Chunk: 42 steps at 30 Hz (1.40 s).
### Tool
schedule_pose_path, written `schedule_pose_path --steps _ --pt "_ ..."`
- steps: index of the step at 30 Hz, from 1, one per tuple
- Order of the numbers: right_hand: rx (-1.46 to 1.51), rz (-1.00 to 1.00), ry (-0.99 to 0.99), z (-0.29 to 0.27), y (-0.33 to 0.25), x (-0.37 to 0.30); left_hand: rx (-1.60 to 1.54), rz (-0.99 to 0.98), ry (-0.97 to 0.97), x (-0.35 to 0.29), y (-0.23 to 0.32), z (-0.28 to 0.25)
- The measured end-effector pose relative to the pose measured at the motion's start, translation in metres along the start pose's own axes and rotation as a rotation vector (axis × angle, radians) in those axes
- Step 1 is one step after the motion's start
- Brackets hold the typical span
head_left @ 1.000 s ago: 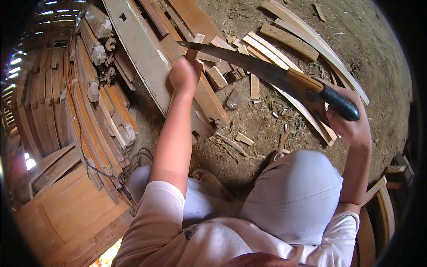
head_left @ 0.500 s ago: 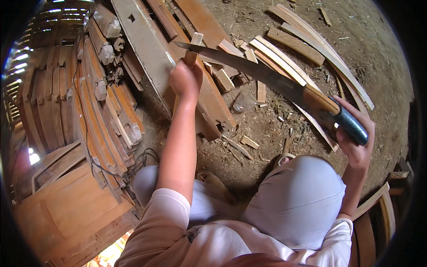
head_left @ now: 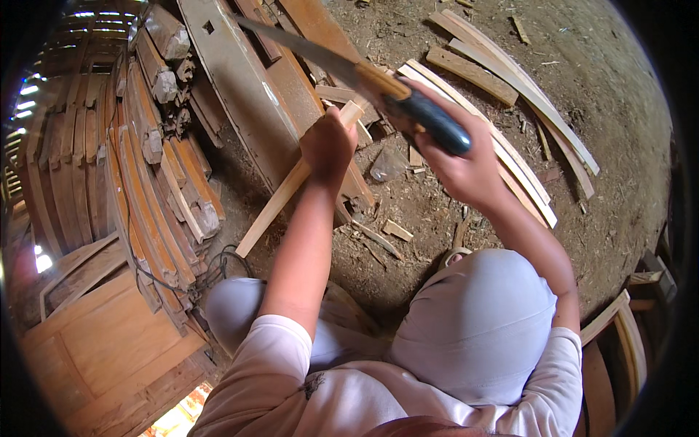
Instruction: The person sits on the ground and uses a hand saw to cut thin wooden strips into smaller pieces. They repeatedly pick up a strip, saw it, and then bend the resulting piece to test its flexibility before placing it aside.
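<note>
My left hand (head_left: 328,149) is closed around a pale wooden strip (head_left: 273,207), which slants from beside my left knee up to a squared end just past my fist. My right hand (head_left: 466,160) grips the dark rear handle of a hand saw (head_left: 306,51). Its long dark blade tapers away to the upper left, over the large boards and beyond the strip's upper end. Wood and black handle parts meet near my fingers. The saw is slightly blurred, and its teeth cannot be made out.
Large boards (head_left: 240,80) lie ahead of me. Stacked wooden parts (head_left: 142,197) and a panel (head_left: 116,342) stand at the left, with a dark cable (head_left: 229,262) beside them. Curved strips (head_left: 524,87) and offcuts (head_left: 397,231) lie on the dirt floor. More timber (head_left: 626,328) sits at right.
My right hand has brought the saw left and away from my body, its blade now further to the upper left. My left hand has moved slightly right and nearer; more of the strip shows.
</note>
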State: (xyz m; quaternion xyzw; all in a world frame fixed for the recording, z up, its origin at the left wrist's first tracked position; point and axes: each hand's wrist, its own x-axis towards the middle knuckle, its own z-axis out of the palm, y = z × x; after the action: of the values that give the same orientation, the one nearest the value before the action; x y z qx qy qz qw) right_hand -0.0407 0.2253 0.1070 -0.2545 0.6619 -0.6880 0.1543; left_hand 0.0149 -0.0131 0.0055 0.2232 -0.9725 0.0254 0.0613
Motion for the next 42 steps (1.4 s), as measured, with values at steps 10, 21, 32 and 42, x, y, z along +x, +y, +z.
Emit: schedule_pose_path --steps 10,21,32,42 --pt "-0.123 0.043 -0.024 0.028 0.024 0.007 -0.074 -0.006 -0.028 -0.003 -0.001 0.005" --pt "0.259 0.220 0.016 0.002 0.026 -0.042 -0.187 0.258 0.019 -0.039 -0.032 -0.010" --pt "1.173 0.719 0.315 0.010 0.158 -0.069 -0.142 0.432 -0.110 -0.079 -0.076 -0.112" --pt "0.133 1.021 0.059 -0.008 0.098 -0.101 -0.220 0.478 -0.282 -0.104 -0.029 -0.102"
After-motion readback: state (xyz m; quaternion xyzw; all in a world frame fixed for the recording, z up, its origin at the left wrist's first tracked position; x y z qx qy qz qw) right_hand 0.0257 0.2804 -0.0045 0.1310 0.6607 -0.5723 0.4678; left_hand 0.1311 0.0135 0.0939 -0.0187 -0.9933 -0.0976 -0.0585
